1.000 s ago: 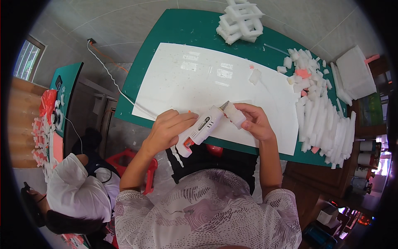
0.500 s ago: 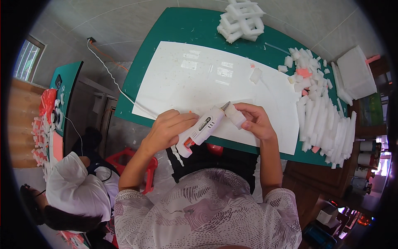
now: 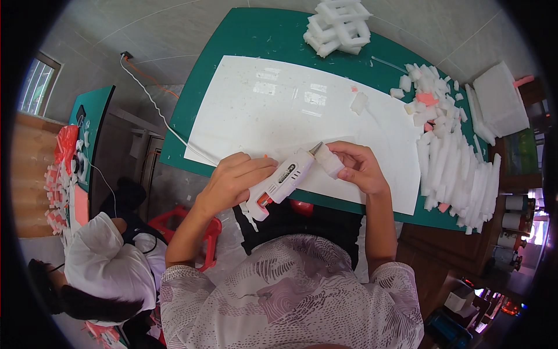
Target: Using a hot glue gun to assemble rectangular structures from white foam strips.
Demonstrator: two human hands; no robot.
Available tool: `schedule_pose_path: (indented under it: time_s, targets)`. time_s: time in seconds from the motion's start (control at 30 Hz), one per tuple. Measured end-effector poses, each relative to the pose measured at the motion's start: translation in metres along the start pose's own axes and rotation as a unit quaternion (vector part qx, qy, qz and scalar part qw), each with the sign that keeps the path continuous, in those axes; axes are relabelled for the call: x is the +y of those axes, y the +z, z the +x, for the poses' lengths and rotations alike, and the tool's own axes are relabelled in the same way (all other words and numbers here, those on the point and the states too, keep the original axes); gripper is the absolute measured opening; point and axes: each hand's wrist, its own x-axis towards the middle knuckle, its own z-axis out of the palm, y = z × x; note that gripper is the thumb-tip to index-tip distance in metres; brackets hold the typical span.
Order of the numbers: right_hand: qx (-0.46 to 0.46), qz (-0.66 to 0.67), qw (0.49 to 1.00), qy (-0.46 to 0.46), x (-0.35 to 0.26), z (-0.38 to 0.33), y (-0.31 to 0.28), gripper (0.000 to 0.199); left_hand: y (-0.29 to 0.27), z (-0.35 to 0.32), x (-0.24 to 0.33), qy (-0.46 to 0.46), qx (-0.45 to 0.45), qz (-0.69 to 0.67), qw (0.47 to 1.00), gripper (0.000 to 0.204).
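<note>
My left hand (image 3: 235, 181) is closed around a white hot glue gun (image 3: 281, 180) with an orange trigger. Its metal nozzle points up and to the right, at the edge of a small white foam block (image 3: 329, 162). Between thumb and fingers, my right hand (image 3: 357, 166) pinches that block. Nozzle and foam look to be touching or very close. Both hands are above the near edge of a white sheet (image 3: 250, 110) on the green table (image 3: 203, 81). Another foam piece (image 3: 359, 103) lies on the sheet.
Loose white and pink foam pieces (image 3: 433, 99) and a row of foam strips (image 3: 453, 174) cover the table's right side. A lattice of joined foam strips (image 3: 339, 29) stands at the far edge. A white cord (image 3: 165, 119) crosses the left edge. Another person (image 3: 113, 256) sits at left.
Both hands, the glue gun and the foam block keep nearly the same position. The view has shifted very slightly.
</note>
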Motion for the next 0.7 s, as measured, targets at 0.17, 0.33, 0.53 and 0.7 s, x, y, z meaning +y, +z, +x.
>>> schedule_pose_path:
  time_s: [0.17, 0.33, 0.53, 0.7]
  targets:
    - [0.001, -0.002, 1.0, 0.009, 0.0005, 0.0002, 0.0006, 0.054, -0.0022, 0.0013, 0.0017, 0.001, -0.003, 0.005, 1.0, 0.041]
    - [0.003, -0.002, 1.0, 0.007, 0.0001, -0.001, -0.0005, 0.053, -0.002, 0.0046, 0.0029, 0.004, -0.008, 0.01, 1.0, 0.04]
    - [-0.002, 0.005, 1.0, 0.015, 0.0004, -0.0006, -0.0013, 0.054, -0.0056, 0.0045, 0.0016, 0.009, -0.02, 0.016, 1.0, 0.043]
    - [0.001, 0.008, 1.0, 0.026, -0.0003, -0.0012, -0.0012, 0.054, -0.0062, 0.0047, 0.003, 0.006, -0.025, 0.022, 0.999, 0.045]
